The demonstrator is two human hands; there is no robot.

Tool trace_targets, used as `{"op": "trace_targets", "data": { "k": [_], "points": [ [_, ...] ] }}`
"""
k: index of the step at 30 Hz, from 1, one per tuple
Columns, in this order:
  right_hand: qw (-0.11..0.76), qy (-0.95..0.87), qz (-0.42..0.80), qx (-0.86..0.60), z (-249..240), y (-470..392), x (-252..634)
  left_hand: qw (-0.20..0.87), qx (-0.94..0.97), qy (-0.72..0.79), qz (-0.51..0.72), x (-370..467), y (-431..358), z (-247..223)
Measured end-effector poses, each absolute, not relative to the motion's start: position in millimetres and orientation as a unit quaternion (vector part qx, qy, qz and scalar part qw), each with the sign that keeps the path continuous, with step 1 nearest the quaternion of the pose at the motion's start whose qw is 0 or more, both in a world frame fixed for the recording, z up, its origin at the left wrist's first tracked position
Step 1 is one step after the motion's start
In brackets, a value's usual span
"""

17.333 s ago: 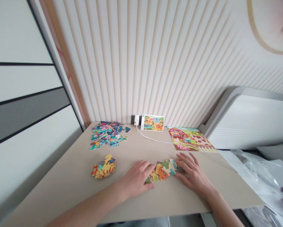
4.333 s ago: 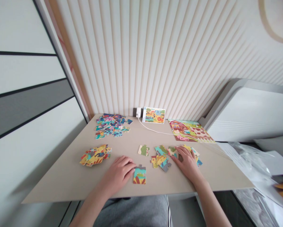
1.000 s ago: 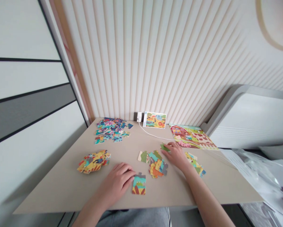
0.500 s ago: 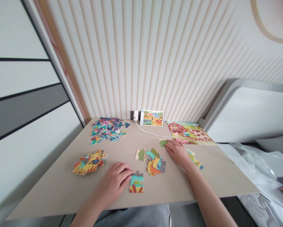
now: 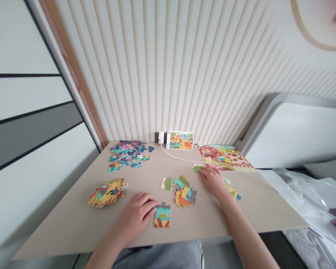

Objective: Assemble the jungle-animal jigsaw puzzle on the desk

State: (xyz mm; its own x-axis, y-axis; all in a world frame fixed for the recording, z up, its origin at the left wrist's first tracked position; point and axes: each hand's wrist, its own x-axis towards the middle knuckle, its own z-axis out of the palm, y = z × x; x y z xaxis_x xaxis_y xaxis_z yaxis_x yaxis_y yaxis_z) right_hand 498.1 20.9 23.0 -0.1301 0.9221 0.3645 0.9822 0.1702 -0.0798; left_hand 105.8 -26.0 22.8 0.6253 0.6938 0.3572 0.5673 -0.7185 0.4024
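We are resting the fingertips of our right hand (image 5: 212,181) on the green puzzle piece (image 5: 196,169), which is lying just beside the farm picture (image 5: 232,158); whether we are pinching or merely pressing it, we cannot tell. A white cable (image 5: 179,158) is running just behind, so a careless finger could be snagging it. Our right forearm is reaching past the right-hand pieces (image 5: 234,191), perhaps risking brushing them askew. Our loosely curled left hand (image 5: 139,211) is touching the crocodile piece (image 5: 162,217); its grip is not showing clearly. Nearby, the middle pieces (image 5: 188,194) are overlapping, possibly hiding shapes from us.
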Motion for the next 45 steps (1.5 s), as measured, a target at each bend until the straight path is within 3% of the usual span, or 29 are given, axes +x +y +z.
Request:
{"op": "trace_targets", "data": {
  "k": [6,11,18,28,36,45],
  "points": [
    [0.236,-0.806,-0.019,-0.543,36.8,8.8,468.0,0.134,0.892,0.361,0.236,105.8,-27.6,25.0],
    [0.199,-0.849,0.107,-0.478,39.2,0.7,441.5,0.142,0.893,0.371,0.213,105.8,-27.9,25.7],
    [0.196,-0.845,0.136,-0.478,37.5,0.2,442.1,0.147,0.891,0.371,0.213,107.6,-27.8,27.7],
    [0.204,-0.815,0.066,-0.539,39.5,-11.4,460.3,0.148,0.891,0.369,0.218,106.7,-27.4,26.2],
    [0.181,-0.846,0.056,-0.498,50.6,-60.3,428.8,0.147,0.889,0.368,0.228,106.5,-28.3,28.5],
    [0.183,-0.844,0.005,-0.504,36.7,-85.2,459.3,0.143,0.888,0.364,0.243,107.0,-27.6,27.4]
  ]
}}
